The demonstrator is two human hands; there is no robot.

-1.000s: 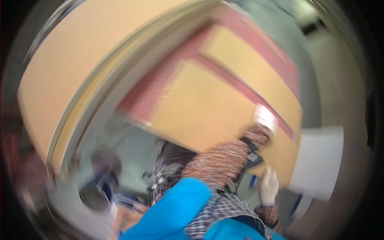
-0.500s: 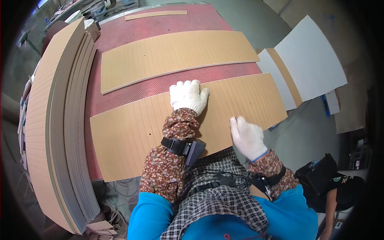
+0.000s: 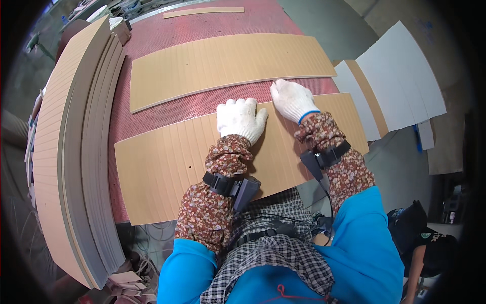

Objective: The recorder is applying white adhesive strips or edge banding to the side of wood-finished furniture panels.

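Note:
A long wood-grain panel (image 3: 167,157), tan with a small dark hole, lies crosswise in front of me on a red mesh-topped table (image 3: 212,24). My left hand (image 3: 240,120), in a white knit glove, rests on it with the thumb apart and fingertips at the far edge. To its right, my right hand (image 3: 294,100), gloved too, is closed at that same far edge; whatever its fingers pinch is too small to make out. A second similar panel (image 3: 228,63) lies beyond, with a strip of red mesh between the two.
At my left stands a tall stack of panels (image 3: 71,142). A narrow tan strip (image 3: 202,12) lies at the table's far end. White sheets with a tan band (image 3: 400,81) are off the right side. Another person's arm (image 3: 416,268) shows at the lower right.
My right hand has moved from the near edge of the closer panel up and across to its far edge. My left hand stays in place on the panel. The view has shifted slightly.

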